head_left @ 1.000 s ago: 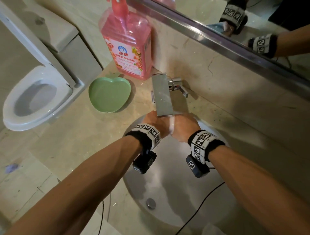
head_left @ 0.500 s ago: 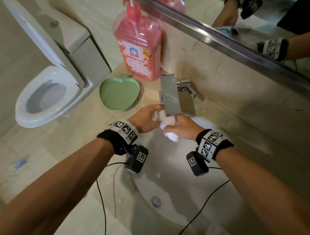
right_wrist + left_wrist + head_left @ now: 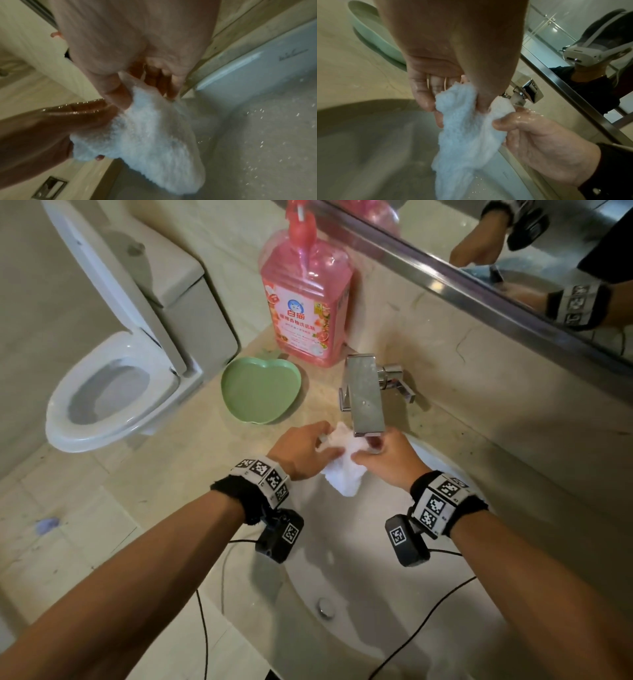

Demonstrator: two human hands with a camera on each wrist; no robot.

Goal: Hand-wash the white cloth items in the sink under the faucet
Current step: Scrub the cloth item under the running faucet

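Both hands, the left hand [image 3: 301, 448] and right hand [image 3: 387, 457], pinch one wet white cloth [image 3: 342, 470] under the running faucet [image 3: 364, 395] over the sink [image 3: 376, 594]; washing looks midway, wringing remains.

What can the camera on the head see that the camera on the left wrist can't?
Only the head view shows the pink soap bottle, the toilet, the sink drain and both wristbands.

Only the left wrist view shows water leaving the faucet, the wet shine on the right hand, and a person wearing a white headset in the mirror.

Both show the white cloth pinched by the left hand and the right hand, the faucet, the green dish and the sink.
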